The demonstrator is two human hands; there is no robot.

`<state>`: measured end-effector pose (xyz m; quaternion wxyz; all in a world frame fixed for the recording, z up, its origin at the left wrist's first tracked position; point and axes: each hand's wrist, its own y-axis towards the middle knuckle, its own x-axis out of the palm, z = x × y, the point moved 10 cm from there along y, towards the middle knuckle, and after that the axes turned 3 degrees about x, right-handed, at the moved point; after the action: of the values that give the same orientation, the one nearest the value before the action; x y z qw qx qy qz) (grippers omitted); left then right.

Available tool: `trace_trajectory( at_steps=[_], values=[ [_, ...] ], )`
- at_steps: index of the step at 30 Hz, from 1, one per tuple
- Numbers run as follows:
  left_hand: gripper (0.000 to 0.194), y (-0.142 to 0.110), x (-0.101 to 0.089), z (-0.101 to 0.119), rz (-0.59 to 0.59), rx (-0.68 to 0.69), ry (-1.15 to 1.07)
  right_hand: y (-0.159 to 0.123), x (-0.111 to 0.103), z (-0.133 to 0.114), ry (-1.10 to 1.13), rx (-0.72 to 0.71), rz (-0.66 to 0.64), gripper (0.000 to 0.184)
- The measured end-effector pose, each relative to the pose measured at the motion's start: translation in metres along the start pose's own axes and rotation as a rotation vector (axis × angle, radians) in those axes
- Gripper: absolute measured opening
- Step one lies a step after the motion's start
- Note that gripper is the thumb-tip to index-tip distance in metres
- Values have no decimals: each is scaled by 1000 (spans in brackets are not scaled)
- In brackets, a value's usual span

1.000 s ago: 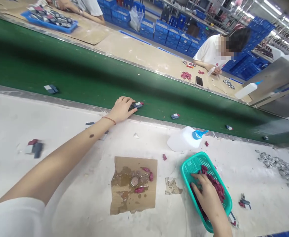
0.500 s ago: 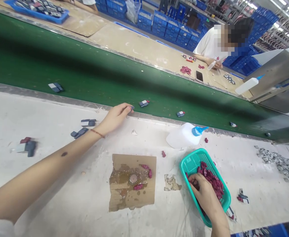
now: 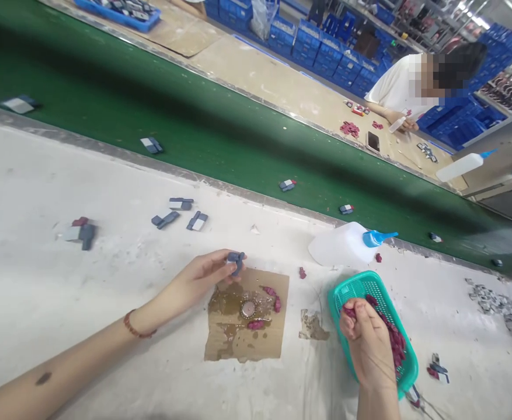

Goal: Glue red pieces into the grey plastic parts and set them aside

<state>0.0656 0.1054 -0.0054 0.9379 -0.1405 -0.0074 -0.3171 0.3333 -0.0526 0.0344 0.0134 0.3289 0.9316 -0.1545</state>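
My left hand pinches a small dark grey-blue plastic piece just above the top edge of a glue-stained cardboard sheet. On that cardboard lie several dark red pieces and a small round disc in wet, clear liquid. My right hand is closed over a green plastic basket of dark red pieces. Between its thumb and fingers a small dark red piece shows in part. A white bottle with a blue nozzle lies behind the basket.
A green conveyor belt crosses beyond the white table, carrying spaced grey-blue pieces. More grey-blue pieces lie at left on the table. Grey pieces are heaped at right. Across the belt a person handles a small bottle.
My left hand has come back from the belt's edge to the cardboard with the grey-blue piece. My right hand has lifted slightly out of the basket's pile, fingers now closed. The view has shifted.
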Motion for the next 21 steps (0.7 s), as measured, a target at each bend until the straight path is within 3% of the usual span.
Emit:
trace_trajectory(
  at_steps=[5, 9, 12, 16, 21],
  values=[
    [38, -15, 6, -13, 6, 14, -82, -8, 66, 9, -152, 24, -227, 39],
    [33, -21, 4, -16, 59, 92, -96, -21, 117, 3, -484, -212, -417, 33],
    [31, -23, 3, -18, 92, 98, -99, -33, 148, 0, -604, -395, -536, 29],
    [29, -25, 2, -17, 108, 104, -115, -41, 171, 3, -660, -524, -617, 29],
    [42, -22, 0, -26, 115, 55, -257, -43, 179, 6, -830, -659, -595, 33]
  ],
)
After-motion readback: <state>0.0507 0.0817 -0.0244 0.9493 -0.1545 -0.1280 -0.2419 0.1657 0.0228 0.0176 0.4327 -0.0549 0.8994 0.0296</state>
